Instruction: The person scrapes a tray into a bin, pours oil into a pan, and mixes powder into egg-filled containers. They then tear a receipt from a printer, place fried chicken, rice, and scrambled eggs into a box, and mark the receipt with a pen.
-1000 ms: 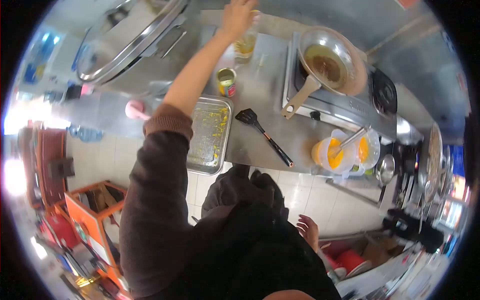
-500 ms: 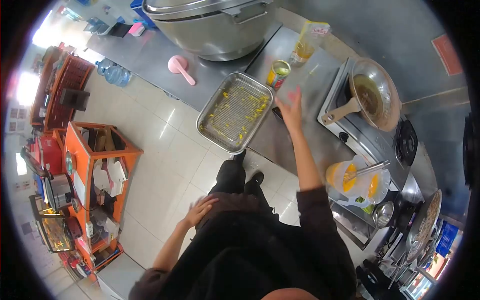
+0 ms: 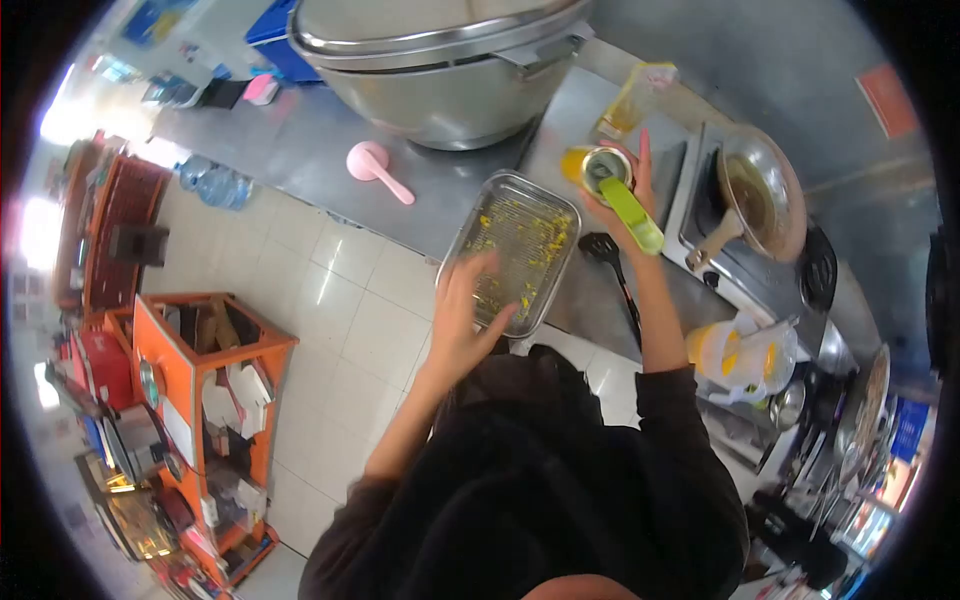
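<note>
My right hand (image 3: pixel 640 190) is wrapped round an opened can (image 3: pixel 578 162), tipped so its mouth faces me. A lime-green measuring spoon (image 3: pixel 632 215) extends from the can's mouth across my wrist. My left hand (image 3: pixel 462 318) is open, fingers and thumb apart, above the near left part of a metal tray (image 3: pixel 557 282). Yellow bits lie scattered over the tray's ridged bottom. On the counter beside my right forearm is a black slotted turner (image 3: pixel 605 255).
A big lidded steel pot (image 3: pixel 430 105) stands behind the tray, with a pink scoop (image 3: pixel 382 172) left of it. To the right are a pan (image 3: pixel 765 195) on a gas stove, a clear jug (image 3: pixel 745 360) of yellow liquid, and a plastic pouch (image 3: pixel 635 98) by the wall.
My right hand has taken hold of the can and tilted it, bringing the green spoon into view. My left hand has risen from my lap to over the tray. The turner is now uncovered.
</note>
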A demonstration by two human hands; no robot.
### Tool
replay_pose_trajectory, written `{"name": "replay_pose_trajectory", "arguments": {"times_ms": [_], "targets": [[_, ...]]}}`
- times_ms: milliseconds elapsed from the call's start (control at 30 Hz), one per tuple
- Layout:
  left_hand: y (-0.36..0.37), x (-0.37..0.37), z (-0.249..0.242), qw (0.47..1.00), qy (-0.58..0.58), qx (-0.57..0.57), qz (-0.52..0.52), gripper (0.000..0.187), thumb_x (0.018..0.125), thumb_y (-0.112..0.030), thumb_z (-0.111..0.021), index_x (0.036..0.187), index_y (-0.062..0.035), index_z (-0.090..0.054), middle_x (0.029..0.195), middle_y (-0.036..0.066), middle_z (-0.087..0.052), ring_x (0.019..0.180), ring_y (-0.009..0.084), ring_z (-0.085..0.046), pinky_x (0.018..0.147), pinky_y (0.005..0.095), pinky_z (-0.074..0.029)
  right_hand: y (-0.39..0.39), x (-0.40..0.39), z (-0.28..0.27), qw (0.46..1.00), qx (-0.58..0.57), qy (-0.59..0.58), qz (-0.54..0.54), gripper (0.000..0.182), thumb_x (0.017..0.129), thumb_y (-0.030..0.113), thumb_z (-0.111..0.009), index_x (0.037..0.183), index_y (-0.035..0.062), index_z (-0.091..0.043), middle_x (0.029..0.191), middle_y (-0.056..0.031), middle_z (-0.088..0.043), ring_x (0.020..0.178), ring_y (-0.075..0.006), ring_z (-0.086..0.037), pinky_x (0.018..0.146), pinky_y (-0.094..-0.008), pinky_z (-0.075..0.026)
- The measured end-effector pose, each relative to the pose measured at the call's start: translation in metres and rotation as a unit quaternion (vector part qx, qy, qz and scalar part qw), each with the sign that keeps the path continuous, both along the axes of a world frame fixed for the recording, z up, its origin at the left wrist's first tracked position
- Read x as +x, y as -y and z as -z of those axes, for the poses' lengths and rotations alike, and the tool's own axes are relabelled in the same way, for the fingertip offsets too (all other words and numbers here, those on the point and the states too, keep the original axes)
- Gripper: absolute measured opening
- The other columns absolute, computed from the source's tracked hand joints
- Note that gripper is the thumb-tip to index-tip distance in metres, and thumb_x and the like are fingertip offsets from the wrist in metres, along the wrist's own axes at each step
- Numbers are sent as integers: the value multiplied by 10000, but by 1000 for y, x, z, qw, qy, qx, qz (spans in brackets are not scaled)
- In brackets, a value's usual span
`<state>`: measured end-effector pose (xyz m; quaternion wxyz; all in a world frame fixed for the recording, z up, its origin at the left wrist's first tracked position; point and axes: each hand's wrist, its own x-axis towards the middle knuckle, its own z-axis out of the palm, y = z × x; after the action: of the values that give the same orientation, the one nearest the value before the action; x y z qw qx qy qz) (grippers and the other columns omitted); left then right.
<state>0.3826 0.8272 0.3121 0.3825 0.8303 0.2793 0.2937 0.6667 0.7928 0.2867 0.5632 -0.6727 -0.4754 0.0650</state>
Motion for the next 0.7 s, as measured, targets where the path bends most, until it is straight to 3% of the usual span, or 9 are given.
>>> {"name": "replay_pose_trajectory", "arguments": {"times_ms": [67, 167, 200, 233, 333, 400, 433, 533, 700], "targets": [[-16, 55, -28, 991, 21, 125, 31, 818, 610, -157, -807, 1314, -58, -403, 1239, 144, -520, 1263, 345, -398, 1077, 520, -230, 28, -27, -47, 997, -2, -35, -73, 1152, 630, 131, -819, 1478, 63, -42, 1235, -105, -553, 1059, -234, -571, 924, -326, -445], [-27, 107, -32, 974, 81, 173, 123, 893, 571, -179, -822, 1336, -62, -376, 1273, 152, -496, 1263, 341, -400, 1101, 562, -167, 74, -65, -88, 989, -43, -90, -113, 1206, 613, 112, -816, 1484, 84, 17, 1252, -110, -546, 1087, -245, -562, 948, -326, -426], [-33, 118, -9, 956, 84, 234, 158, 859, 555, -179, -828, 1297, -68, -410, 1210, 142, -554, 1178, 322, -496, 1105, 553, -184, 81, -70, -80, 988, 8, -58, -142, 1268, 587, 22, -812, 1484, 130, 78, 1257, -154, -519, 1108, -229, -536, 969, -339, -410], [-29, 123, -10, 949, 89, 245, 180, 859, 555, -179, -828, 1297, -68, -410, 1210, 142, -554, 1178, 322, -496, 1105, 553, -184, 89, -78, -84, 991, 34, -24, -129, 1275, 590, 17, -817, 1480, 119, 90, 1337, -184, -441, 1154, -236, -504, 989, -348, -391], [4, 128, -8, 954, 212, 116, 175, 643, 598, -187, -812, 1150, -73, -503, 985, 83, -657, 961, 269, -630, 1085, 557, -238, 121, -106, -93, 998, 65, -8, -13, 1199, 634, 105, -817, 1484, 84, 28, 1336, -177, -402, 1125, -240, -494, 958, -338, -404], [12, 140, 2, 947, 231, 127, 183, 611, 636, -189, -795, 1152, -68, -492, 1010, 106, -644, 1001, 278, -617, 1102, 556, -188, 151, -127, -106, 991, -12, -31, 126, 938, 708, 191, -766, 1446, 40, -207, 1287, -156, -392, 1057, -225, -487, 888, -333, -425], [15, 146, -1, 943, 231, 163, 174, 612, 645, -189, -791, 1159, -70, -482, 1015, 113, -642, 1009, 285, -615, 1106, 558, -170, 158, -131, -111, 989, -15, -34, 140, 938, 708, 191, -766, 1446, 40, -207, 1287, -156, -392, 1057, -225, -487, 888, -333, -425], [31, 165, -8, 932, 262, 162, 189, 605, 658, -183, -780, 1167, -79, -471, 1034, 126, -638, 1051, 304, -602, 1113, 568, -114, 177, -126, -128, 976, 43, 45, 207, 323, 761, 40, -650, 1072, 4, -571, 1069, -138, -540, 910, -309, -538, 839, -344, -436], [65, 184, -8, 919, 302, 171, 189, 593, 672, -204, -778, 1169, -95, -474, 1052, 119, -641, 1091, 309, -587, 1116, 570, -67, 243, -88, -171, 991, 20, 90, 96, 423, 738, 14, -655, 1149, 53, -564, 1063, -130, -540, 943, -273, -571, 734, -316, -478]]}}
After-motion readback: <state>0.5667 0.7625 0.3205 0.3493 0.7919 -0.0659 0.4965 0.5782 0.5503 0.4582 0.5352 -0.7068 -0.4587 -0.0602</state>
